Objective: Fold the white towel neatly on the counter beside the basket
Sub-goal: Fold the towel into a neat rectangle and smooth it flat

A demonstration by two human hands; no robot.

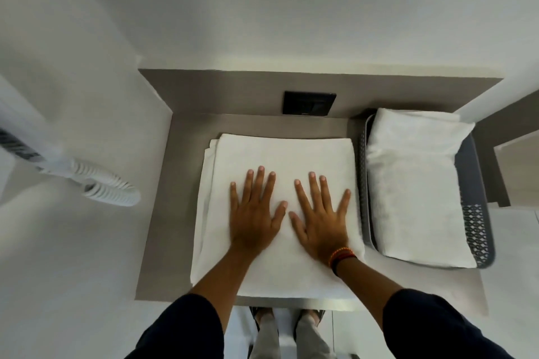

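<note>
A view looking straight down from a person's head at a grey counter (180, 213) in the middle of the frame. A white towel (280, 154) lies flat on it at centre, folded into a thick, roughly square pad; layered edges show along its left side and its far edge is straight. Both hands rest on top, palms down, fingers spread, gripping nothing: the left hand (253, 216) left of centre, the right hand (320, 221) just beside it, thumbs nearly touching. The right wrist wears thin bands. At the right of the frame, just beside the towel, a grey perforated basket (478, 227) holds another folded white towel (414, 183). A dark wall plate (308, 103) sits above the counter. The folding looks essentially finished; what seems left is smoothing the top flat and lifting the hands away.
</note>
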